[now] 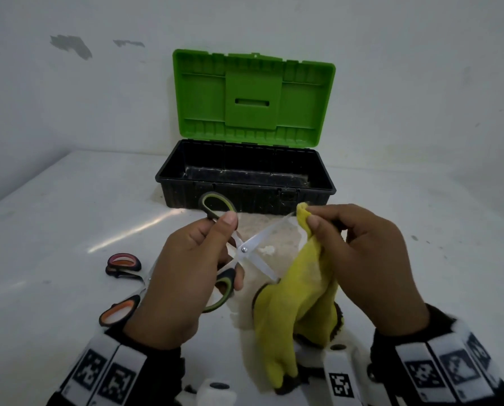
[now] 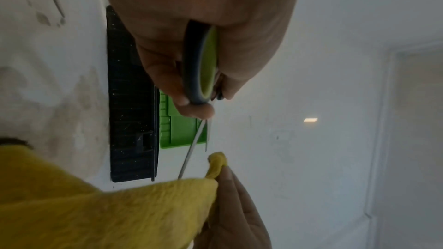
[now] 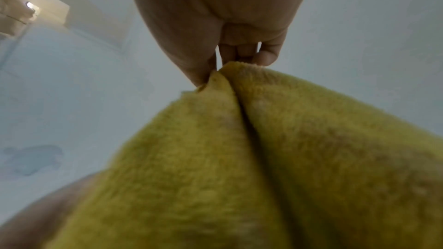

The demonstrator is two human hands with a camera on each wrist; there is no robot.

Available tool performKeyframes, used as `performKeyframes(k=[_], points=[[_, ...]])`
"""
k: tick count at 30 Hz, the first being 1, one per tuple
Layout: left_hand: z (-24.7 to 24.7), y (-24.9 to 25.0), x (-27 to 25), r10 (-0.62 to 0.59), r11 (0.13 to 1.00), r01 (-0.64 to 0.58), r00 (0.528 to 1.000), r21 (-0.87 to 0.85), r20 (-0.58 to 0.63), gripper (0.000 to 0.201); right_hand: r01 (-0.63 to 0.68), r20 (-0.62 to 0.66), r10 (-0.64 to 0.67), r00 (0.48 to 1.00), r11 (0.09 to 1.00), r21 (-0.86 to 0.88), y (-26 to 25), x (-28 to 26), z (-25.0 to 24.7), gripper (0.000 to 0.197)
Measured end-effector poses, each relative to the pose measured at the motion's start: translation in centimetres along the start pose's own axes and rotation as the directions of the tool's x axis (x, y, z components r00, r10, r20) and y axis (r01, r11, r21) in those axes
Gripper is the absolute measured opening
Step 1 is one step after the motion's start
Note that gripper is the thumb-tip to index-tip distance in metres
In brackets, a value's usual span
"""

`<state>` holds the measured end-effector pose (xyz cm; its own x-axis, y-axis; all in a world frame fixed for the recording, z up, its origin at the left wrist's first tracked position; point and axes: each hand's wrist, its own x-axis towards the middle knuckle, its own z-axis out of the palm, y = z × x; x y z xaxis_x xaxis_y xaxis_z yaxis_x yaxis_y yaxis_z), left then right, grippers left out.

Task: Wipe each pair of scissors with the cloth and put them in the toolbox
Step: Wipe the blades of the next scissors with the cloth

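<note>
Head view: left hand [image 1: 183, 276] grips green-handled scissors [image 1: 243, 249], blades spread in an X, at 6 o'clock of the open toolbox [image 1: 245, 187]. Right hand [image 1: 371, 253] pinches the yellow cloth [image 1: 297, 294] over one blade tip. Left wrist view: fingers [image 2: 163, 74] curl round the green handle loop. Right wrist view: fingertips [image 3: 266, 57] pinch the fuzzy cloth's fold.

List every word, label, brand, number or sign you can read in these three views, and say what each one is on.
No readable words, brands or numbers in any view.
Wrist bands: black-and-white square code markers only, patterns and not text.
Toolbox and its green lid: moulded ribs and a slot, no lettering visible.
Green-handled scissors, orange-handled scissors and yellow cloth: no print can be made out.
</note>
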<state>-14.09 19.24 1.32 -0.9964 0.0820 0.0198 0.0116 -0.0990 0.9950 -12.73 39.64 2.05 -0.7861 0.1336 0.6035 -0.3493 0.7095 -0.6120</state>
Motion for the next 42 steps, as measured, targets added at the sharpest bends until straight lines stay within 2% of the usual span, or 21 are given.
performKeyframes(k=[4, 8, 10, 13, 16, 18, 19, 21, 25, 29, 33, 35, 39, 42], points=[[-0.3, -0.2, 0.5, -0.090, 0.992, 0.091, 0.996, -0.084, 0.024, 0.036, 0.101, 0.011, -0.102, 0.995, 0.993, 0.062, -1.6, -0.8, -0.1, 0.015], [0.3, 0.0, 0.3, -0.116, 0.988, 0.122, 0.991, -0.095, 0.065, 0.037, 0.213, 0.178, -0.214, 0.960, 0.977, 0.027, -2.7, -1.6, 1.3, 0.021], [0.4, 0.1, 0.3, -0.105, 0.990, 0.111, 0.992, -0.084, 0.070, 0.042, 0.223, 0.237, -0.220, 0.946, 0.975, 0.017, -2.8, -2.0, 2.1, 0.028], [0.3, -0.1, 0.2, -0.096, 0.993, 0.099, 0.994, -0.072, 0.043, 0.043, 0.217, 0.277, -0.211, 0.937, 0.976, 0.008, -3.1, -2.2, 2.5, 0.027], [0.3, -0.4, 0.2, -0.114, 0.991, 0.116, 0.993, -0.060, 0.035, 0.042, 0.298, 0.385, -0.249, 0.889, 0.952, -0.072, -3.1, -1.8, 1.8, 0.024], [0.1, -0.6, 0.3, -0.129, 0.989, 0.130, 0.992, -0.069, 0.018, 0.040, 0.337, 0.467, -0.242, 0.851, 0.932, -0.131, -2.8, -1.5, 1.0, 0.030], [-0.1, -0.6, 0.4, -0.137, 0.987, 0.137, 0.991, -0.079, 0.005, 0.039, 0.345, 0.475, -0.236, 0.848, 0.926, -0.155, -2.6, -1.4, 0.6, 0.031], [-0.4, -0.5, 0.5, -0.147, 0.984, 0.146, 0.989, -0.100, -0.004, 0.037, 0.344, 0.429, -0.246, 0.869, 0.924, -0.166, -2.3, -1.3, 0.0, 0.030], [-0.1, -0.3, 0.4, -0.156, 0.985, 0.160, 0.986, -0.064, 0.055, 0.037, 0.328, 0.276, -0.304, 0.912, 0.944, -0.043, -2.7, -1.4, 0.2, 0.025], [0.2, -0.3, 0.3, -0.129, 0.990, 0.132, 0.989, -0.039, 0.076, 0.041, 0.336, 0.369, -0.299, 0.880, 0.941, -0.038, -2.9, -1.7, 1.6, 0.026], [-0.1, -0.4, 0.2, -0.166, 0.982, 0.172, 0.983, -0.076, 0.084, 0.040, 0.312, 0.409, -0.280, 0.869, 0.950, -0.012, -2.5, -1.6, 1.0, 0.025], [-0.2, -0.4, 0.2, -0.172, 0.982, 0.177, 0.982, -0.070, 0.074, 0.040, 0.283, 0.387, -0.258, 0.885, 0.959, -0.010, -2.2, -1.5, 0.4, 0.020], [-0.5, -0.3, 0.4, -0.138, 0.990, 0.138, 0.990, -0.006, 0.028, 0.039, 0.205, 0.241, -0.201, 0.950, 0.979, 0.008, -1.5, -1.2, -0.5, 0.014], [-0.3, -0.3, 0.3, -0.138, 0.990, 0.138, 0.989, -0.003, 0.045, 0.042, 0.239, 0.261, -0.233, 0.937, 0.971, 0.012, -2.5, -1.2, 0.2, 0.019]])
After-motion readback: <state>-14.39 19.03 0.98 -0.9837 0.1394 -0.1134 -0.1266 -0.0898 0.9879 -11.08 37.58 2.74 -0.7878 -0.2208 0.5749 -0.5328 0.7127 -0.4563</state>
